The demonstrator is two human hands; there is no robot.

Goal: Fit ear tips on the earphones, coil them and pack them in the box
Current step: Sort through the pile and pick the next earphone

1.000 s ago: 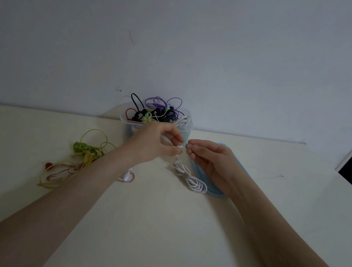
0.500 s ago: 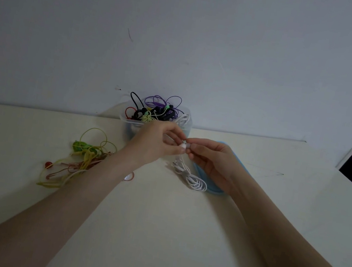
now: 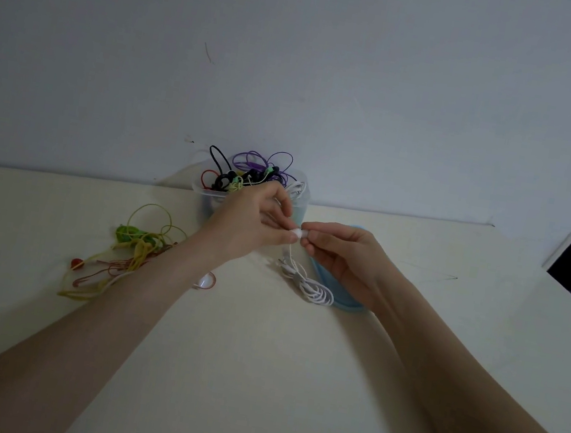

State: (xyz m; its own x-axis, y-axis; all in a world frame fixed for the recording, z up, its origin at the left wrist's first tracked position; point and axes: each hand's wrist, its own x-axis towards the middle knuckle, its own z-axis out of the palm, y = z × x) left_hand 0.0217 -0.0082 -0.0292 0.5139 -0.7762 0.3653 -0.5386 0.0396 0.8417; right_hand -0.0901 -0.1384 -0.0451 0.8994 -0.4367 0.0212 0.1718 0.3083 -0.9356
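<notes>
Both hands meet above the surface [image 3: 250, 379]: left hand [image 3: 253, 222] pinches the white earbud [image 3: 297, 234], right hand [image 3: 341, 258] pinches the ear tip against it, probably for alignment. White cable coil [image 3: 314, 287] lies below; box [image 3: 253, 200] behind.

Blue lid [image 3: 326, 282] partly hidden behind right hand [image 3: 341, 258].

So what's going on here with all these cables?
A person is fitting a white ear tip onto white earphones, pinching it between left hand and right hand. The bundled cord lies on the table. Behind stands a clear box of earphones; more lie loose at left.
</notes>
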